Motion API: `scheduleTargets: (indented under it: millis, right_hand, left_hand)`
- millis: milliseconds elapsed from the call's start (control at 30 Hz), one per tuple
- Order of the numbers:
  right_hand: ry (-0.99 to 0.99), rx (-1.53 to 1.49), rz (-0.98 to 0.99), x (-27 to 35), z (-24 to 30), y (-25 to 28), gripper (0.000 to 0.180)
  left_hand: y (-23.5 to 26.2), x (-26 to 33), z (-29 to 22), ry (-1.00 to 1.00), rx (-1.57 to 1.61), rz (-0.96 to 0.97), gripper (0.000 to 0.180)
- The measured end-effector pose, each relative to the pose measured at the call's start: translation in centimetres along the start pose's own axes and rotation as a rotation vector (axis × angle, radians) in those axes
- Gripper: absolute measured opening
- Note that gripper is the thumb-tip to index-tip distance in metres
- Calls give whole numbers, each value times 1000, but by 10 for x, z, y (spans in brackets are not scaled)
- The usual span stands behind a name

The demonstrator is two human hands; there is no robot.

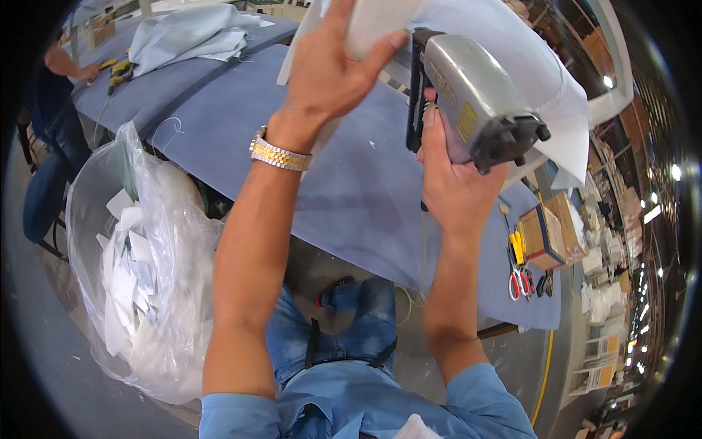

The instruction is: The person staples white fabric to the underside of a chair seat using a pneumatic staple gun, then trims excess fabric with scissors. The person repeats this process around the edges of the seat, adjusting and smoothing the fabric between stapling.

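My right hand (457,186) is wrapped around the grip of a silver and black staple gun (468,84), its black nose pointing up and away. At upper centre, my left hand (329,77) grips a white frame piece (380,25), thumb stretched toward the staple gun's nose. The ends of its other fingers run out of the picture. Pale, finely ribbed fabric (545,80) lies behind and right of the staple gun, beside a white curved frame (621,66).
Blue-grey cloth covers the table (365,190). Red-handled scissors (518,282), yellow tools (518,245) and a cardboard box (542,234) sit at right. A clear bag of white scraps (131,278) stands at left. Beyond, another person's hand (89,72) is near a yellow tool (119,73) and folded fabric (190,33).
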State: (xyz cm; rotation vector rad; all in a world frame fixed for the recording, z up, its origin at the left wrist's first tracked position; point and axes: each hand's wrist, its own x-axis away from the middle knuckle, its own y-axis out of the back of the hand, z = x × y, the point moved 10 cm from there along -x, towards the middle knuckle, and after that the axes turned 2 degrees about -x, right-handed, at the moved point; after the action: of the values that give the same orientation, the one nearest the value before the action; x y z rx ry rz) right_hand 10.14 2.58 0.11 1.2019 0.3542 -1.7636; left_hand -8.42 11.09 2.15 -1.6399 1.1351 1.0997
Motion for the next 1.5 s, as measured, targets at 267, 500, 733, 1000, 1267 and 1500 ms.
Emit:
scheduleTargets:
  millis: [267, 500, 733, 1000, 1267, 1500]
  right_hand:
    - [-593, 161, 91, 119, -120, 162, 38]
    - [-594, 994, 240, 185, -261, 304, 45]
    - [-275, 448, -172, 93, -289, 237, 71]
    - [-434, 298, -554, 131, -371, 184, 73]
    - [-219, 342, -472, 117, -360, 200, 87]
    - [-258, 100, -147, 96, -364, 157, 101]
  left_hand:
    - [-2, -6, -3, -4, -51, -14, 64]
    - [-12, 3, 6, 159, -151, 65, 65]
    - [1, 46, 62, 595, -1, 184, 73]
    - [10, 125, 81, 780, 36, 287, 102]
    - [28, 183, -4, 934, 133, 10, 110]
    - [40, 185, -100, 768, -63, -61, 95]
